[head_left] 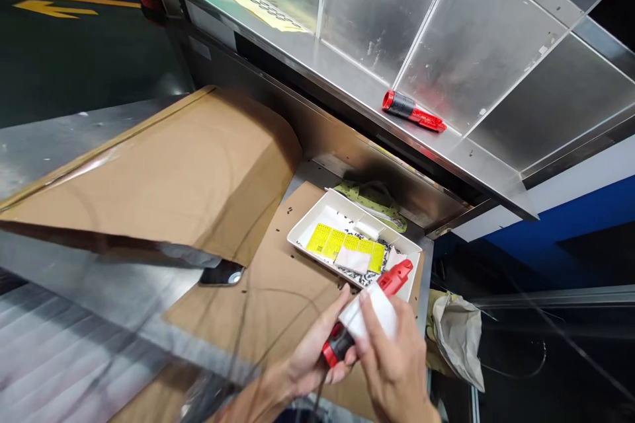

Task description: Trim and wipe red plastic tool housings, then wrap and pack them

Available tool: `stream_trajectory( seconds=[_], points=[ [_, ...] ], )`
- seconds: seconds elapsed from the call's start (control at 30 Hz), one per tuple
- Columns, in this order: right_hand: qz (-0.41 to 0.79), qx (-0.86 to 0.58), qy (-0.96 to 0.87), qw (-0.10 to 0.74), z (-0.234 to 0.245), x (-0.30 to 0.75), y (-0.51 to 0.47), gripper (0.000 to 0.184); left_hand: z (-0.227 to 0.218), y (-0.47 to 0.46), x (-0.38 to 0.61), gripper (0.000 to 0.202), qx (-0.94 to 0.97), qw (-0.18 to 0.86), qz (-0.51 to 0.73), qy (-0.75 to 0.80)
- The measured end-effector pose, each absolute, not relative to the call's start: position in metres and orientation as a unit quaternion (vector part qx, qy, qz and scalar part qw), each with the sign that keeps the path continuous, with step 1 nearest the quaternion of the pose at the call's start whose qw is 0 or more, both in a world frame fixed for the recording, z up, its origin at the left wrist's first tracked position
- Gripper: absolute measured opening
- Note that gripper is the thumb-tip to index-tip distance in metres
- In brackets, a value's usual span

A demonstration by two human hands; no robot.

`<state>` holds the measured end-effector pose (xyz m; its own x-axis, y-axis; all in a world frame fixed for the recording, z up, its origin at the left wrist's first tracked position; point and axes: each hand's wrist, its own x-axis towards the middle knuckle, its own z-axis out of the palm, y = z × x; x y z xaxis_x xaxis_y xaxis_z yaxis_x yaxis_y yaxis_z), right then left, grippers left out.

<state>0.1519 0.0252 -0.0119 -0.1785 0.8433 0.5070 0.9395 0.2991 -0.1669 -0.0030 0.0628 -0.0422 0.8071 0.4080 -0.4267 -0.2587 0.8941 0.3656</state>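
Observation:
My left hand [312, 360] is closed around a red and black tool [394, 279], gripping its dark lower end near the bottom middle. My right hand [394, 363] pinches a white wrap or label [370, 314] around the middle of that tool. The tool's red tip points up to the right, over the near corner of a white tray [310, 221]. The tray holds yellow printed labels [344, 246] and white slips. Both hands hover above a brown cardboard sheet [278, 304].
A second red and black tool [411, 111] lies on the steel ledge [347, 79] above. A large bent cardboard sheet [163, 172] covers the left. A dark phone-like object [221, 273] peeks from under it. A crumpled bag [459, 337] hangs right of the bench.

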Motion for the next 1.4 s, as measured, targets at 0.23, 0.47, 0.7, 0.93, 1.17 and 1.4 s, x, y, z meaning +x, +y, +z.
stream_trajectory(
  seconds=[0.23, 0.47, 0.7, 0.93, 1.17, 1.4],
  points=[
    [-0.11, -0.594, -0.755, 0.255, -0.012, 0.154, 0.019, 0.047, -0.041, 0.053, 0.005, 0.081, 0.207, 0.908, 0.213, 0.296],
    [-0.127, -0.595, -0.75, 0.26, -0.015, 0.153, 0.015, 0.052, -0.043, 0.05, 0.006, 0.092, 0.311, 0.86, 0.25, 0.317],
    [-0.136, -0.609, -0.731, 0.276, -0.016, 0.159, 0.013, 0.053, -0.048, 0.045, 0.012, 0.1, 0.318, 0.852, 0.26, 0.323],
    [-0.18, -0.619, -0.719, 0.261, -0.013, 0.167, 0.012, 0.052, -0.039, 0.054, 0.001, 0.068, 0.154, 0.946, 0.184, 0.219],
    [-0.187, -0.634, -0.714, 0.231, -0.007, 0.166, 0.007, 0.053, -0.061, 0.062, -0.002, 0.062, -0.008, 0.996, 0.079, 0.05],
    [-0.202, -0.658, -0.696, 0.203, -0.008, 0.169, 0.01, 0.047, -0.06, 0.064, -0.002, 0.05, -0.004, 0.994, 0.092, 0.053]
  ],
)
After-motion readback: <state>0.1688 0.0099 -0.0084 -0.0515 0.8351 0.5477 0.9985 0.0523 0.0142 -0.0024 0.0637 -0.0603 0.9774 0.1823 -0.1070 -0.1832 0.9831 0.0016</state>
